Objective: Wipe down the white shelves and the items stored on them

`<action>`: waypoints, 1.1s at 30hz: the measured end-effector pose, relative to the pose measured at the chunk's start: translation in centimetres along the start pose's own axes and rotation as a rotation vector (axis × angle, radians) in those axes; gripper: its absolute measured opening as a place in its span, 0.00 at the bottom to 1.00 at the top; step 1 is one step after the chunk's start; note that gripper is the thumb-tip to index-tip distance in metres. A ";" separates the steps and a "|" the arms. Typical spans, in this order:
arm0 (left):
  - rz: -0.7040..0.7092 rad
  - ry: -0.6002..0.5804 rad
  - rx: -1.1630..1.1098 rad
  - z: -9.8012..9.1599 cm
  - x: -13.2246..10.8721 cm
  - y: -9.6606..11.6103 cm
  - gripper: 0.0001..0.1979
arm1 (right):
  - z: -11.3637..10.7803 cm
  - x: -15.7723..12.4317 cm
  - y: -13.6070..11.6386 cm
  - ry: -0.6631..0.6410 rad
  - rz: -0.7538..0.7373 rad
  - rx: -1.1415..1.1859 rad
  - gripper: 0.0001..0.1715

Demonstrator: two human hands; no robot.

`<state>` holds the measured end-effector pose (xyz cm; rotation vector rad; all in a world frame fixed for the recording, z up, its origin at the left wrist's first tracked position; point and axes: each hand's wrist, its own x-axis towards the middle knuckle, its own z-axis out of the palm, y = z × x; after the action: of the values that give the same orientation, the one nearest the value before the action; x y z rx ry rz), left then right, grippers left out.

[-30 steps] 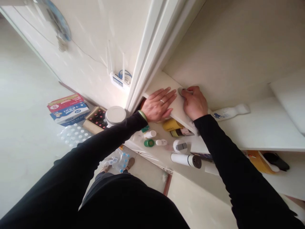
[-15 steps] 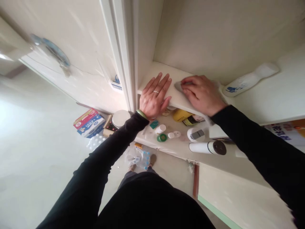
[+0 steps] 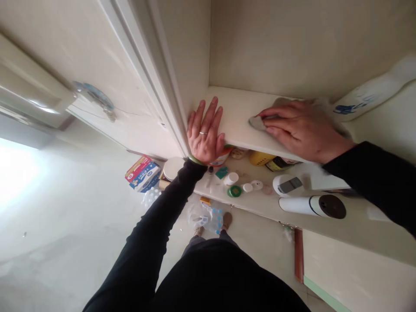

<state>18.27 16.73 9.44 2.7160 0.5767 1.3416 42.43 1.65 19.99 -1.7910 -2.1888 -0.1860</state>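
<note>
Grey cloth [image 3: 257, 123]: we press it flat under the closed fingers of our right hand [image 3: 303, 132], on top of a white shelf [image 3: 238, 115], near its front edge. Our left hand [image 3: 205, 132]: fingers spread, palm down on the same shelf at its corner, just beside the white door frame [image 3: 139, 60]; ring on one finger, green bangle [image 3: 195, 160] at the wrist. Below, on a lower shelf [image 3: 263, 203]: yellow container [image 3: 261, 158], white pill bottle [image 3: 231, 178], green tape roll [image 3: 234, 191], white thermos [image 3: 312, 206]. Farther right of our right hand: white squeeze bottle [image 3: 367, 97], lying on its side.
</note>
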 end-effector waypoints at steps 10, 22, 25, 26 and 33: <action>-0.049 -0.028 -0.046 0.3 0.0 0.0 0.36 | -0.5 -0.4 -2.7 -0.070 0.042 0.075 0.27; -0.005 0.117 0.042 1.3 0.0 -0.9 0.43 | -0.5 -0.6 -3.8 0.063 -0.200 -0.023 0.21; -0.055 0.044 0.019 0.8 0.1 -0.4 0.41 | -0.9 -1.2 -3.6 0.070 -0.195 -0.016 0.21; -0.069 0.023 0.008 0.7 0.2 -0.3 0.40 | -0.9 -0.9 -3.7 0.073 -0.175 -0.023 0.21; -0.071 -0.034 -0.028 -0.4 0.7 0.2 0.39 | -0.7 0.6 -4.1 -0.057 -0.050 -0.007 0.30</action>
<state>18.46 16.76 10.27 2.6645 0.6398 1.2750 38.43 1.17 21.24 -1.7664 -2.2767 -0.1556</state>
